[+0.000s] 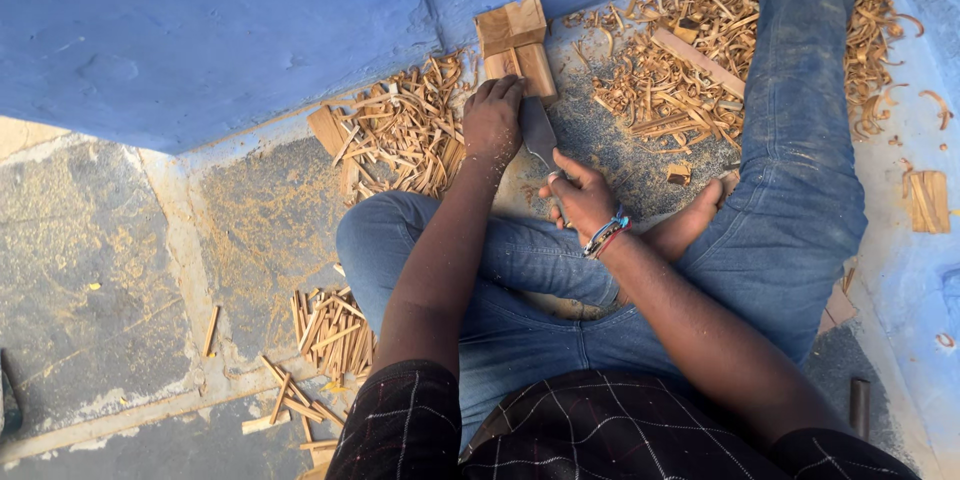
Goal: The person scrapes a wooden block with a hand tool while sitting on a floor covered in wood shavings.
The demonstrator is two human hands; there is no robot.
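I sit on the floor in blue jeans with my legs folded. My left hand presses down on a light wooden block that stands against the blue wall. A smaller square block sits on top of it. My right hand, with bead bracelets at the wrist, grips a broad dark metal blade whose tip reaches up beside my left hand, close to the wooden block.
Wood shavings and split sticks lie piled left of the block, and a larger heap spreads to the right. A flat wooden strip rests in that heap. More sticks lie by my left knee. A blue wall stands behind.
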